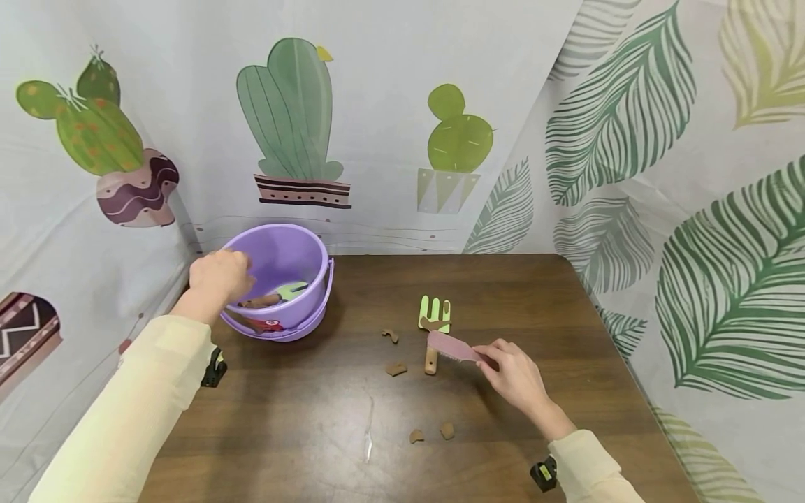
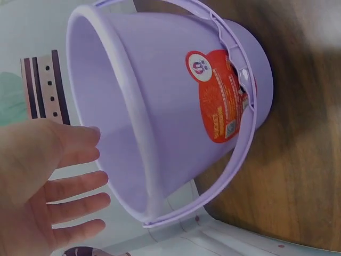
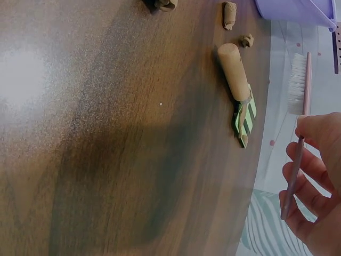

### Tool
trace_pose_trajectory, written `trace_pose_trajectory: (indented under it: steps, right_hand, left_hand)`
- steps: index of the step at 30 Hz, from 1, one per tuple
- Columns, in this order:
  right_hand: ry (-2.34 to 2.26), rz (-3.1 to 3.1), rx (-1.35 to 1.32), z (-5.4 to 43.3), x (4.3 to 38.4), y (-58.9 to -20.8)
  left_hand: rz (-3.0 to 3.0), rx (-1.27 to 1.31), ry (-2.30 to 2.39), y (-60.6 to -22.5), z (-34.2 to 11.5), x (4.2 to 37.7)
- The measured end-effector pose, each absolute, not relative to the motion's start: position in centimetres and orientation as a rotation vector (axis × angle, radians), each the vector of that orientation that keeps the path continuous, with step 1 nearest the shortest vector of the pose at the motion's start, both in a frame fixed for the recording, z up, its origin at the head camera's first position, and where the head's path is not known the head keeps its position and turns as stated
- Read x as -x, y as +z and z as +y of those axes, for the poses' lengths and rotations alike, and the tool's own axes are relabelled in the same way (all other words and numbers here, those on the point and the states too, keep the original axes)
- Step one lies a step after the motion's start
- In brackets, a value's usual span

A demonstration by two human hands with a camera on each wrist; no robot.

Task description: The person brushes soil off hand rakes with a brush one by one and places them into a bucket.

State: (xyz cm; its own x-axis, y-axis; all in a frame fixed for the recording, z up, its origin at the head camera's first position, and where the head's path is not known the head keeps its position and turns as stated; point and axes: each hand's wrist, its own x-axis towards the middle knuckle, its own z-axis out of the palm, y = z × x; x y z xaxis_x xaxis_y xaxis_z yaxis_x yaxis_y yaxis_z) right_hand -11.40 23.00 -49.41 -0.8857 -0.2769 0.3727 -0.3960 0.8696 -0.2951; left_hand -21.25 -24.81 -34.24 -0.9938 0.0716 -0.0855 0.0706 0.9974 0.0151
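Note:
My left hand point(image 1: 221, 278) is at the near left rim of a purple bucket point(image 1: 300, 311), its fingers loose and holding nothing. Inside the bucket lie a green tool point(image 1: 292, 289) and a wooden handle point(image 1: 264, 301). In the left wrist view the fingers hover by the bucket's mouth. My right hand point(image 1: 517, 377) pinches the handle of a pink brush point(image 1: 451, 346), whose white bristles show in the right wrist view. Below the brush lies a small green hand rake point(image 1: 435, 311) with a wooden handle point(image 1: 430, 362). A brown piece point(image 1: 432, 324) lies across its tines.
Loose brown pieces lie on the wooden table point(image 1: 302, 426): a curved one point(image 1: 391, 336), a flat one point(image 1: 397, 369), and two nearer ones point(image 1: 416, 436). Cloth printed with cacti and leaves point(image 1: 383, 126) hangs behind the table and along both sides.

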Motion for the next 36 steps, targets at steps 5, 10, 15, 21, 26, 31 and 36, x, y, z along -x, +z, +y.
trace_pose_trajectory:
  steps: [5, 10, 15, 21, 26, 31, 36]
  right_hand:
    - [0.545, -2.702, -0.504, 23.4, 11.4, -49.4]
    - [0.553, -2.7, -0.496, 23.6, 11.4, -49.3]
    - [0.557, -2.687, -0.482, 23.9, 11.4, -49.3]
    - [0.555, -2.692, -0.472, 24.4, 11.2, -49.6]
    - [0.567, -2.702, -0.466, 24.7, 11.0, -49.7]
    - [0.557, -2.711, -0.459, 25.1, 10.9, -49.8]
    - [0.552, -2.711, -0.441, 25.4, 10.8, -49.8]
  left_hand:
    - [3.089, -0.191, -0.009, -33.7, -23.7, 20.9]
    - [3.105, -0.299, -0.036, -33.3, -22.5, 20.9]
    - [3.118, -0.384, -0.02, -33.2, -20.7, 20.7]
    - [3.159, -0.468, 0.008, -33.6, -18.2, 20.4]
    - [3.172, -0.571, 0.04, -34.1, -16.2, 20.2]
    - [3.165, -0.63, 0.087, -34.7, -14.2, 20.0]
    - [3.16, -0.68, 0.135, -36.2, -12.5, 19.8]
